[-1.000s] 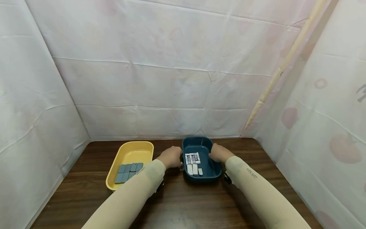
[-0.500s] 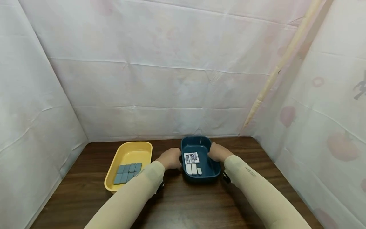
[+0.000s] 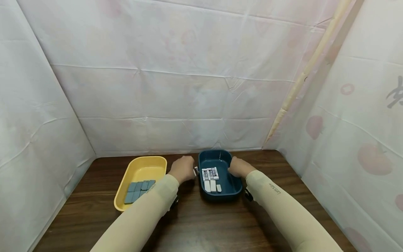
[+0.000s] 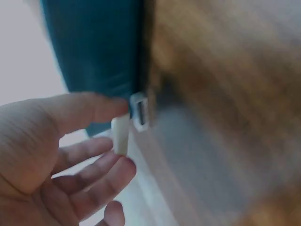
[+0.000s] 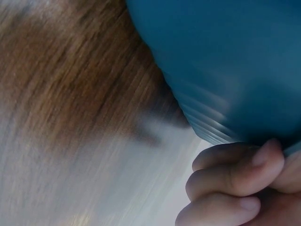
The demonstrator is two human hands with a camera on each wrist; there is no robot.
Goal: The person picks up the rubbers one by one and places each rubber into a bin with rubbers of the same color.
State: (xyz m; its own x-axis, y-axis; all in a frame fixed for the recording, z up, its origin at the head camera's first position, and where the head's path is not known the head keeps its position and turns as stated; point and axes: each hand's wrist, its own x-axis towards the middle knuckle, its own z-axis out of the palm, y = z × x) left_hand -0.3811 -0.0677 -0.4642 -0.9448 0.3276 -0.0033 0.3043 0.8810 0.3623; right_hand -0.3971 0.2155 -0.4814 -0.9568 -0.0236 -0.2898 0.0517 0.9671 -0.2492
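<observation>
A blue tray (image 3: 226, 194) stands on the table, with several white erasers (image 3: 210, 173) inside, some with dark print. Left of its rim in the head view is my left hand (image 3: 183, 168). The left wrist view shows that hand's thumb and fingers pinching a small plain white eraser (image 4: 121, 135) outside the tray. Just beyond it is a white piece with a dark mark (image 4: 139, 112), blurred; whether it is held I cannot tell. My right hand (image 3: 240, 167) grips the tray's right rim, its fingers curled against the wall in the right wrist view.
To the left a yellow tray (image 3: 118, 196) holds several grey-blue blocks (image 3: 133, 191), partly covered by the left forearm. The dark wooden table (image 3: 207, 224) ends at a white sheet wall (image 3: 176, 133) behind, with more sheeting on both sides.
My left hand has drawn slightly left and up from the blue tray's rim, and a white printed piece now shows beside it. The right hand stays on the rim.
</observation>
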